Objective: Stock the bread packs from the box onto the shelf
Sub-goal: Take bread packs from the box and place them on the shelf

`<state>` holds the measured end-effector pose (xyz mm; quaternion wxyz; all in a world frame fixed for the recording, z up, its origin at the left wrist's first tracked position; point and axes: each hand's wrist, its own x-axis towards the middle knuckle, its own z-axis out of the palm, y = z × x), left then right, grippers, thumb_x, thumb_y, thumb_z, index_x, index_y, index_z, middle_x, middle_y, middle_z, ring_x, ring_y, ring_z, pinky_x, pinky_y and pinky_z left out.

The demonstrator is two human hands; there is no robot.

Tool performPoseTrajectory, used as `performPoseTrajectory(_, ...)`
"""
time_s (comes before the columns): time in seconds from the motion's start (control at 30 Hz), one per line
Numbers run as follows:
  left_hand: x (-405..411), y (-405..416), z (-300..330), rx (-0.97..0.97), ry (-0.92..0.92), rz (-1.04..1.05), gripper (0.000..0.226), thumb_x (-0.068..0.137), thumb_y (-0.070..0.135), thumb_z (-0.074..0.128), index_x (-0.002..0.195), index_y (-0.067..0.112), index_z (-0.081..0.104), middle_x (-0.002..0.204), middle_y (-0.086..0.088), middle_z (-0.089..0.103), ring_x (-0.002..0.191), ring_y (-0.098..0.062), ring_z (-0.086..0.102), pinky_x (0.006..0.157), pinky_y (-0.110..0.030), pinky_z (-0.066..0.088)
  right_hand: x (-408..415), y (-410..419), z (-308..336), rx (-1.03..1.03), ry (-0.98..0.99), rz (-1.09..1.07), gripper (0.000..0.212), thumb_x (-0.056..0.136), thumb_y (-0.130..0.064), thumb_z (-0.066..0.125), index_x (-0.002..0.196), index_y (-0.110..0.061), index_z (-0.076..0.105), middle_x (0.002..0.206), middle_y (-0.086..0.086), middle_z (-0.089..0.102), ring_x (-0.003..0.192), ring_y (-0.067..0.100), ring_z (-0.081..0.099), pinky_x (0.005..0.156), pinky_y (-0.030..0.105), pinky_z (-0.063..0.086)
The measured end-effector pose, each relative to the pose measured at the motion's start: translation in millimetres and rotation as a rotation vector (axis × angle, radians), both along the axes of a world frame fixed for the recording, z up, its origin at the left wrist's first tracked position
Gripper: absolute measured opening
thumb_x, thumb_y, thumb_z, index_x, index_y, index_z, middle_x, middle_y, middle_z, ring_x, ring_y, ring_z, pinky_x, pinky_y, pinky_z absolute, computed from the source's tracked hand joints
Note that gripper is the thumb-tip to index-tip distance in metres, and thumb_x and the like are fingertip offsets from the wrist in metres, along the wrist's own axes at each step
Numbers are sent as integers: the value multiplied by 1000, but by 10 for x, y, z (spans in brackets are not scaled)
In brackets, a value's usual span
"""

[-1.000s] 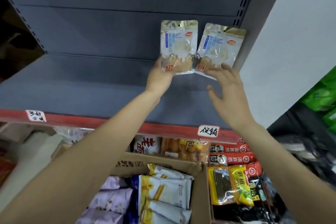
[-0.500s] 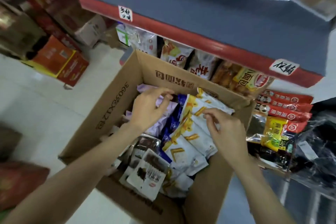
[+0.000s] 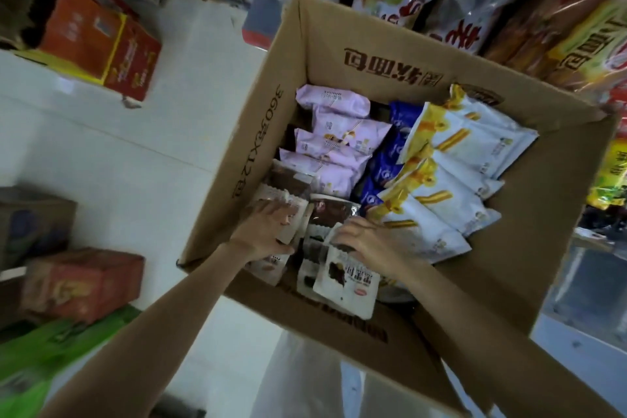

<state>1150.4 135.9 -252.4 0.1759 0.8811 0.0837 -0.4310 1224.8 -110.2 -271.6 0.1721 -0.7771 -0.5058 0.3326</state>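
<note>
Head view: open cardboard box (image 3: 339, 54) holds lilac, blue and yellow-white bread packs.
Left hand (image 3: 263, 234): grasps brown-white pack (image 3: 288, 214).
Right hand (image 3: 366, 241): grasps chocolate pack (image 3: 346, 282).

both hands (image 3: 268, 234) moved nearer, now gripping brown packs (image 3: 346, 276)

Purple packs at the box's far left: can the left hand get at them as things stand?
Probably yes. The purple packs lie uncovered on top, just beyond the left hand, which grips a brown-and-white pack and would have to release it.
</note>
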Motion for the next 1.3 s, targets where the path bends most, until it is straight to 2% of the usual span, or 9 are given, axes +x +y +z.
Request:
performPoseTrajectory(0.13, -178, 73, -92, 89, -140, -78, 61, 81, 31, 69, 136, 30, 43, 150, 7, 27, 141, -19, 19, 115, -35, 21, -128, 208, -38, -131, 3, 360, 50, 87, 1, 54, 131, -22, 52, 150, 3, 35, 142, 24, 21, 113, 43, 24)
performPoseTrajectory(0.27, -105, 76, -86, 124, -312, -21, 28, 92, 20, 52, 120, 21, 55, 133, 2, 49, 127, -21, 41, 98, -32, 41, -108, 343, -88, -77, 24, 341, 25, 80, -12, 67, 105, -12, 69, 132, 4, 56, 135, 25, 38, 110, 41, 29)
performPoseTrajectory(0.53, -82, 90, 25, 287, -339, -101, 36, 91, -1, 47, 124, 14, 47, 123, -3, 58, 113, -20, 56, 85, -29, 50, 43, 189, 157, -201, 4, 302, 17, 90, -16, 53, 106, -15, 60, 108, 2, 61, 106, 20, 53, 93, 31, 34)
performPoseTrajectory(0.73, 114, 66, 590, 174, -607, -36, 21, 79, 10, 73, 92, 20, 60, 50, -1, 56, 36, -21, 53, 36, -21, 33, 89, -93, 683, -124, 43, -420, 15, 95, -22, 52, 104, -10, 52, 92, 3, 51, 78, 25, 55, 62, 32, 38)
performPoseTrajectory(0.9, 407, -22, 1251, 1, -797, 127, 10, 92, 17, 59, 102, 19, 61, 59, -6, 65, 47, -28, 61, 45, -23, 36, 14, -301, 1251, -22, 24, -1037, 23, 93, -23, 57, 110, -7, 57, 82, 7, 69, 74, 24, 64, 51, 25, 36)
performPoseTrajectory(1.0, 668, -180, 1701, -157, -735, 221, 17, 93, 17, 59, 108, 13, 66, 78, -7, 73, 66, -27, 68, 57, -25, 43, 16, -454, 1639, 41, -83, -1218, 17, 89, -19, 63, 97, -5, 58, 79, 11, 70, 70, 26, 65, 54, 33, 45)
performPoseTrajectory(1.07, 901, -318, 1994, -304, -647, 256, 21, 94, 18, 56, 111, 13, 67, 97, -3, 73, 85, -21, 69, 68, -23, 47, 64, -604, 1897, 131, -136, -1334, 15, 85, -15, 67, 97, -8, 61, 79, 5, 72, 70, 21, 66, 56, 23, 45)
performPoseTrajectory(1.13, 1146, -495, 2318, -399, -615, 227, 23, 95, 18, 54, 113, 12, 67, 108, -1, 69, 90, -13, 65, 66, -9, 45, 134, -770, 2160, 193, -201, -1405, 13, 84, -16, 69, 96, -11, 66, 78, 2, 73, 68, 15, 65, 55, 11, 42)
performPoseTrajectory(1.3, 1680, -1065, 3165, -231, -917, -101, 23, 96, 34, 50, 110, 23, 65, 87, -5, 72, 72, -21, 66, 67, -30, 50, 369, -1189, 2821, 244, -432, -1467, 8, 84, -19, 69, 84, -10, 70, 67, 2, 63, 75, 24, 57, 52, 30, 38)
